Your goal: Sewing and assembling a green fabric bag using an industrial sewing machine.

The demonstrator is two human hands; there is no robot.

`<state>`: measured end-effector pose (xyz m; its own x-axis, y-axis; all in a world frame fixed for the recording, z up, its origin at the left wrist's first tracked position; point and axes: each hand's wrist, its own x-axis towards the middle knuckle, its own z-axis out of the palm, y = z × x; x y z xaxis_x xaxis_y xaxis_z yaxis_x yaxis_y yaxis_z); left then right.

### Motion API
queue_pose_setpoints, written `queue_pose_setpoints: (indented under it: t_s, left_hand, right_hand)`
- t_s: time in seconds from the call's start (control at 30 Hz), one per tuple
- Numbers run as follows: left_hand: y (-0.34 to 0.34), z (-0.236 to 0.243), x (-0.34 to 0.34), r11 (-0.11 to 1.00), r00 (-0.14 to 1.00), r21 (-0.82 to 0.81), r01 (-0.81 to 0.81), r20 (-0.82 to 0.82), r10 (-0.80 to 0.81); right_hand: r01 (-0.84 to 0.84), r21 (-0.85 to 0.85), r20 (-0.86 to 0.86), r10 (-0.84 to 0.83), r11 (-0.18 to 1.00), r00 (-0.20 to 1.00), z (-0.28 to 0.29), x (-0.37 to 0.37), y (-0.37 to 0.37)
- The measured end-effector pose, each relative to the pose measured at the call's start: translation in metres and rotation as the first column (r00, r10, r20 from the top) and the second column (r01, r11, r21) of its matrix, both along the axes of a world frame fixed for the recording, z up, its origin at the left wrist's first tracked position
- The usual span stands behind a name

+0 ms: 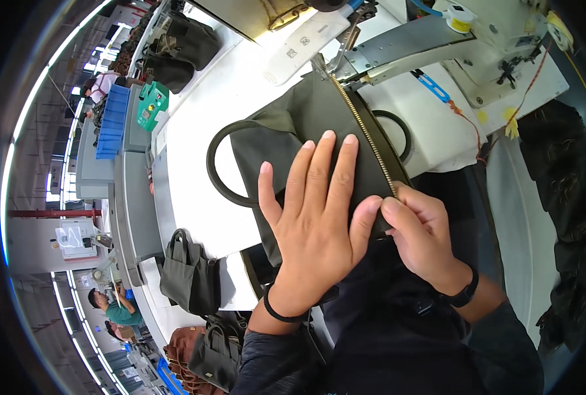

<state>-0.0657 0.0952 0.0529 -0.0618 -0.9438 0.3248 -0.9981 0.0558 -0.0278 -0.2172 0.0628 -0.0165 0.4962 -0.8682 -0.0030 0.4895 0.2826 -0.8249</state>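
Note:
An olive-green bag (pixel 260 112) with looped handles lies on the white sewing table (pixel 187 204), and a gold-toothed zipper (pixel 362 124) runs along its right edge up to the foot of a sewing machine (pixel 398 49). My left hand (pixel 316 217) lies flat on the bag, fingers apart, its thumb close to my right thumb. My right hand (pixel 421 234) grips the lower end of the zipper edge between thumb and curled fingers. The machine's needle area at the top of the zipper is too small to make out clearly.
Dark bags (pixel 184 49) stand at the upper left beside a green box (pixel 151 105) and blue bin (pixel 111 122). More bags (pixel 187 276) sit lower left. A blue tool (pixel 430 87) lies by the machine. Dark material (pixel 559 197) hangs at right. Other people (pixel 118 306) sit at far left.

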Motion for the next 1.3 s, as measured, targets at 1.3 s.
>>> queue_pose_setpoints:
  t_s: [1.3]
  left_hand:
    - [-0.083,-0.026,0.045,0.944,0.985,-0.317,0.091,-0.109,-0.132]
  right_hand:
    - [0.131,-0.101,-0.06,-0.137,0.986,0.989,-0.005,0.056,-0.074]
